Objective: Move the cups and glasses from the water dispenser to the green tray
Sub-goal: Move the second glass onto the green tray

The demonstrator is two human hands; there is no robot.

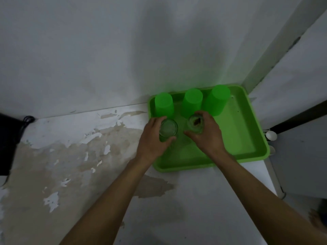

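Two bare forearms are reaching in from the bottom edge and converging on the shallow rectangular green plastic tray (247, 152). Over its near-left part, the left hand (152, 140) is curling its fingers and thumb around the left clear drinking glass (168, 129), gripping it from the left side, thumb tip lying across the near side of the glass. Just beside it, the right hand (207, 134) is wrapping round the right clear drinking glass (194, 123) from the right, with fingers arching over the far side and the thumb pressing on the near side. Both glasses are sitting inside the tray's rim; whether their bases are touching the tray floor cannot be told.

Behind the glasses, three upside-down bright green plastic cups (192, 101) are standing in a row along the tray's far wall, the middle one just behind the right glass. The right half of the tray floor is lying bare, giving open room there. The tray is sitting at the far right corner of the peeling, stained white tabletop (74, 156), against the white wall (106, 50), its right rim reaching the table's edge
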